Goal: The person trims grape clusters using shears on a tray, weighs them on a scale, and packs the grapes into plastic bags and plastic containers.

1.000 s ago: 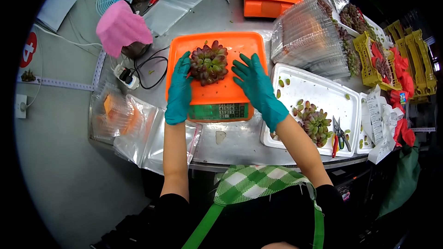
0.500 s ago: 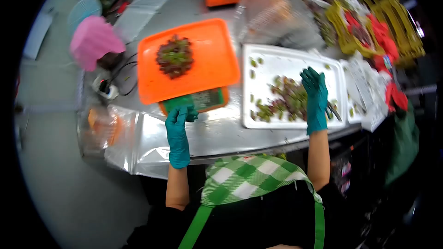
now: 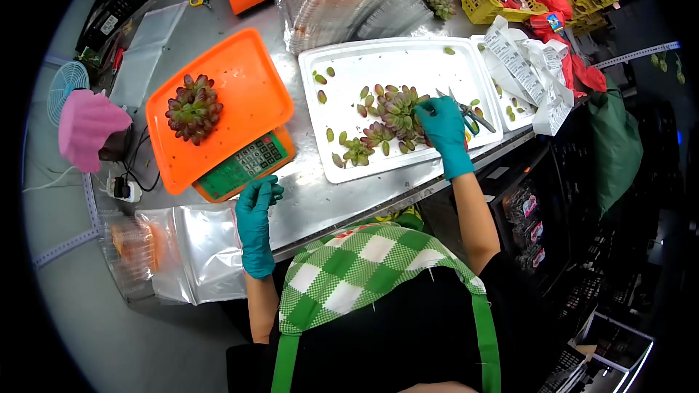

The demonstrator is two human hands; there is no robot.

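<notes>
My right hand [image 3: 445, 131], in a teal glove, is over a white tray [image 3: 320, 113]. Its fingers are bunched on the edge of a green and reddish succulent [image 3: 399, 110], and the fingertips are partly hidden. Smaller succulents [image 3: 357, 151] and loose leaves lie around it. Black-handled shears [image 3: 477, 118] rest beside that hand. My left hand [image 3: 255, 222], also gloved, is held near the front of a scale [image 3: 251, 160] with its fingers curled and nothing visible in them. A dark rosette succulent [image 3: 194, 109] sits on the scale's orange tray [image 3: 251, 76].
Clear plastic bags [image 3: 211, 255] lie by the near left edge. Nested clear plastic containers [image 3: 349, 4] stand behind the white tray. A yellow crate [image 3: 484, 0] is at the back right, with crumpled printed paper [image 3: 531, 76] nearer. A pink cover [image 3: 89, 127] stands at left.
My view has turned, shifting the table leftward in the picture. My right hand has gone from spread above the white tray to bunched fingers at the succulent. My left hand stays curled near the scale.
</notes>
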